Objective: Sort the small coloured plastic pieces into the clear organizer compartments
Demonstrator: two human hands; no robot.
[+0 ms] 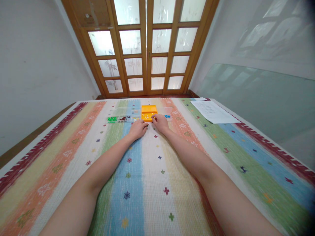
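An orange box (149,108) stands with its lid raised at the far middle of the table, small white pieces (147,117) inside. My right hand (160,123) is at its front right corner, thumb and fingers pinched together over the edge. What they pinch is too small to name. In front of the box and slightly left lies my left hand (137,129), its fingers curled closed. A small dark spot shows at the fingertips, and I cannot make out what it is. Small yellow pieces (136,118) lie just beyond this hand.
Clear cases left of the orange box hold green pieces (112,119) and dark red pieces (124,118). Blue pieces (167,116) sit right of my right hand. A printed paper sheet (213,112) lies at the far right on the striped tablecloth (152,183). Glazed wooden doors (147,55) stand behind.
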